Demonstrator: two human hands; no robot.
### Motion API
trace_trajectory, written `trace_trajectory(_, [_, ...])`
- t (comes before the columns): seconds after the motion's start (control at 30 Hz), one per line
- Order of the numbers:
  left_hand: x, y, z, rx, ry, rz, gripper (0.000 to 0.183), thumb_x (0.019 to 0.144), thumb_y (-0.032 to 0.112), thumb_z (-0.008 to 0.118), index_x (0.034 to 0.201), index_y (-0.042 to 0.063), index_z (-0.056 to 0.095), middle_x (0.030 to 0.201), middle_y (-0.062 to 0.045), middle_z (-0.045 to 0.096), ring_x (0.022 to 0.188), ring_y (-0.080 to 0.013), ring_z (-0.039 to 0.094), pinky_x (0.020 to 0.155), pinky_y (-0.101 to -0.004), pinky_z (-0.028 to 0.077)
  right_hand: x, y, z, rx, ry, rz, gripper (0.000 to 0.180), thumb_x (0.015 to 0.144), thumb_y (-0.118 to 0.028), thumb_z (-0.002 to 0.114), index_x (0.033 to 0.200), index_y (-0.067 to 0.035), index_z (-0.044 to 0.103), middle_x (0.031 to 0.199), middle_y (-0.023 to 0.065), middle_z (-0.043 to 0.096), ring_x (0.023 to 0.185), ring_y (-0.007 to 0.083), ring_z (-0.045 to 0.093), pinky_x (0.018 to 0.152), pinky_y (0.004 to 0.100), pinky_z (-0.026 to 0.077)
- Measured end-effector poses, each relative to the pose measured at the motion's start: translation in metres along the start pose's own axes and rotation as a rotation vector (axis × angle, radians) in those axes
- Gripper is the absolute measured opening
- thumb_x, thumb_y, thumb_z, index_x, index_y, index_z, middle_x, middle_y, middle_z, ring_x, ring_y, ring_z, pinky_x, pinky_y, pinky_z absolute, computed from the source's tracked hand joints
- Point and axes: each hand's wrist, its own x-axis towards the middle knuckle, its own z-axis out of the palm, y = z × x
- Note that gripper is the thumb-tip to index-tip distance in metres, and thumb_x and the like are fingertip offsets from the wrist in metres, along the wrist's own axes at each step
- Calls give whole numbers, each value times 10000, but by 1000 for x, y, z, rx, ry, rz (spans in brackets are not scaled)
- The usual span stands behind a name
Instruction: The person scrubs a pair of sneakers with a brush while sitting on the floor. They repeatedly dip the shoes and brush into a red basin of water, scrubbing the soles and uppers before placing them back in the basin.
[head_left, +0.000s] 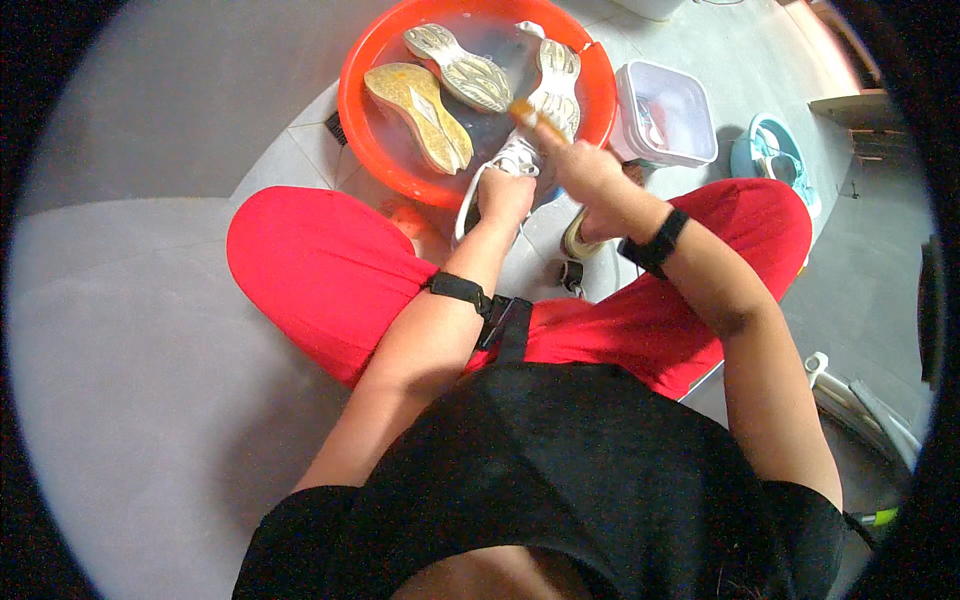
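My left hand (504, 196) grips a white laced sneaker (517, 154) at its opening, over the near rim of a red plastic basin (356, 142). In my right hand (589, 169) is a brush (534, 120) with an orange-brown end, held against or just above the sneaker's front; the exact contact is blurred. Cloudy water fills the basin. Sole up in it lie a shoe with a yellowed sole (412, 105), a shoe with a cream-white sole (465, 71) and another pale-soled shoe (559, 79) at the right.
Right of the basin stands a clear plastic container (671, 112) with small items inside. A light-blue basket (769, 154) sits farther right. My knees in red trousers (322, 277) flank the work area. A dark floor drain (337, 128) shows left of the basin.
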Motion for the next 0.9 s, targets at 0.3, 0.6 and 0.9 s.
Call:
trace_trajectory(0.3, [-3, 2, -2, 33, -24, -26, 243, 652, 116, 613, 822, -53, 644, 823, -234, 659, 827, -356, 648, 737, -416, 484, -23, -11, -22, -16, -82, -118, 613, 837, -76, 474, 1412, -112, 263, 802, 216, 656, 762, 373, 663, 626, 467, 525])
trace_trajectory(0.6, [-1, 1, -2, 60, 9, -4, 262, 615, 109, 686, 833, -32, 652, 811, -165, 667, 786, -276, 647, 690, -382, 489, -27, -9, -27, 3, -88, -110, 616, 858, -116, 469, 1430, -104, 241, 808, 226, 651, 779, 361, 664, 664, 471, 525])
trace_trajectory(0.9, [-8, 7, -4, 18, 8, 54, 225, 602, 98, 674, 770, -44, 628, 721, -150, 638, 612, -245, 615, 560, -366, 470, -17, 4, -23, 17, -18, 5, 888, 661, -57, 670, 1418, -64, 205, 818, 244, 643, 780, 379, 655, 658, 469, 527])
